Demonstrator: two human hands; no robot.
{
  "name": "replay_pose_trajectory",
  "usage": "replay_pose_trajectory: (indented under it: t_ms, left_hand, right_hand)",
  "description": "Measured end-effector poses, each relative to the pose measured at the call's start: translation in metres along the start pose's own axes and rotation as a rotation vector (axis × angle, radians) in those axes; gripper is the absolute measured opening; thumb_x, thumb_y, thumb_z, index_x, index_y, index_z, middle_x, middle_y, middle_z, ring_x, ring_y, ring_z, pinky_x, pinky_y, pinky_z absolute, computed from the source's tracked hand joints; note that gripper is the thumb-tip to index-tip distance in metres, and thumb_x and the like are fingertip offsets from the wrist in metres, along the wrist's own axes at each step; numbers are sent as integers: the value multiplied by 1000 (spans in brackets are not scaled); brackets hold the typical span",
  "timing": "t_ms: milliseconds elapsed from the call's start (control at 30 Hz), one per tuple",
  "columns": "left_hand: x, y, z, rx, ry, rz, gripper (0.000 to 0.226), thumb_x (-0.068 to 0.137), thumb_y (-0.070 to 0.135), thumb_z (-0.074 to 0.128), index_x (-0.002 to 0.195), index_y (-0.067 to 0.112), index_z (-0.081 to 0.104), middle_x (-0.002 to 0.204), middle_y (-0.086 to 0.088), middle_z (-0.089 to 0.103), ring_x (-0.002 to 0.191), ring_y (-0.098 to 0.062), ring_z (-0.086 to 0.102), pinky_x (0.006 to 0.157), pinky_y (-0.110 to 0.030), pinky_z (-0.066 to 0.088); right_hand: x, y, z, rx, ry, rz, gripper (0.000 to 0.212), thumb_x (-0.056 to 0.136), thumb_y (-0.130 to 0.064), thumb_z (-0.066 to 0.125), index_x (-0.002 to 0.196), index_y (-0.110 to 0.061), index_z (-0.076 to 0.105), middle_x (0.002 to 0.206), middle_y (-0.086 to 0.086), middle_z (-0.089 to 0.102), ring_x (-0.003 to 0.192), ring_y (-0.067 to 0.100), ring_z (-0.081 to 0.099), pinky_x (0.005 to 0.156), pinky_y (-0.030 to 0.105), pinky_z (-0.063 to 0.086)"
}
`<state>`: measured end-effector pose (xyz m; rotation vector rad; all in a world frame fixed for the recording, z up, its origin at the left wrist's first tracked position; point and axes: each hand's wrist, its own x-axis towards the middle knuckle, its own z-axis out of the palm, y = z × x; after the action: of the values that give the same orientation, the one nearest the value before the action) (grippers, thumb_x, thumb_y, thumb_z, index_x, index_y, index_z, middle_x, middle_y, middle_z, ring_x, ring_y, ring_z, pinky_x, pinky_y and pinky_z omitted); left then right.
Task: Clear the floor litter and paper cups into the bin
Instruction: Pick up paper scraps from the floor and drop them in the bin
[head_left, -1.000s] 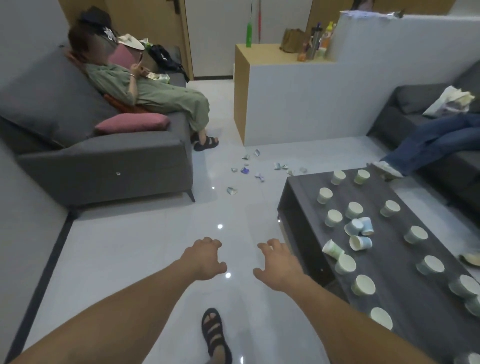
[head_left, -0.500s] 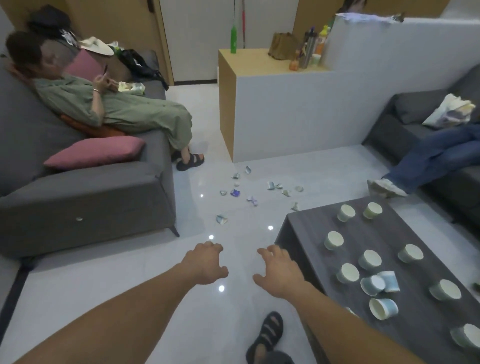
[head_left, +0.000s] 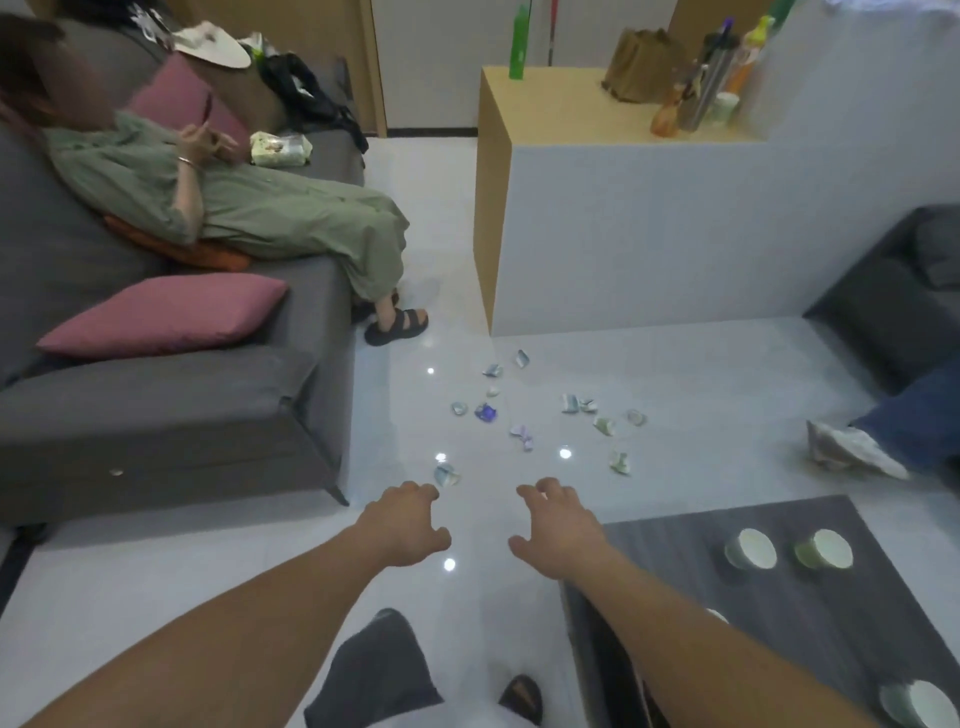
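Several small crumpled scraps of litter (head_left: 522, 415) lie scattered on the white tiled floor ahead of me; the nearest scrap (head_left: 445, 474) sits just beyond my left fingertips. Paper cups (head_left: 750, 548) stand on the dark coffee table (head_left: 675, 561) at the lower right. My left hand (head_left: 405, 525) and my right hand (head_left: 558, 527) are stretched forward above the floor, fingers loosely curled, both holding nothing. No bin is in view.
A grey sofa (head_left: 171, 415) with a pink cushion (head_left: 166, 312) fills the left, and a person in green (head_left: 249, 208) reclines on it, a sandalled foot on the floor. A white and wood partition (head_left: 649, 223) stands behind the litter. Another person's leg and shoe (head_left: 852, 452) reach in from the right.
I have walked forward, so the litter is nearer and the table has slid to the lower right. Both hands stay outstretched and hold nothing.
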<state>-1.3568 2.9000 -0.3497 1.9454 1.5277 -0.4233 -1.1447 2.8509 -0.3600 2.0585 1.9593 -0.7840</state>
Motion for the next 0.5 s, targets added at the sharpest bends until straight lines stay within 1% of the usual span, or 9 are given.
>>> replay_pose_trajectory:
  t_ms: [167, 333, 500]
  left_hand:
    - [90, -15, -32, -38, -54, -16, 67, 83, 49, 53, 141, 21, 37, 140, -4, 43, 124, -25, 43, 100, -38, 41]
    - [197, -41, -62, -48, -181, -3, 63, 81, 49, 55, 136, 21, 42, 132, -4, 48, 118, -24, 47, 95, -37, 44]
    - [309, -66, -62, -117, -233, -32, 62, 81, 47, 56, 136, 21, 43, 132, -5, 49, 118, -25, 46, 95, -37, 43]
  right_hand:
    - [91, 2, -19, -6, -69, 14, 70, 90, -46, 53, 150, -24, 25, 151, 4, 25, 133, 26, 31, 101, 40, 42]
    - [187, -3, -26, 44, -145, 103, 68, 90, -46, 52, 149, -24, 26, 150, 3, 27, 132, 24, 33, 101, 39, 43]
    - [287, 4, 1, 87, -226, 145, 69, 89, -50, 51, 148, -26, 25, 149, 0, 28, 131, 22, 34, 100, 37, 43]
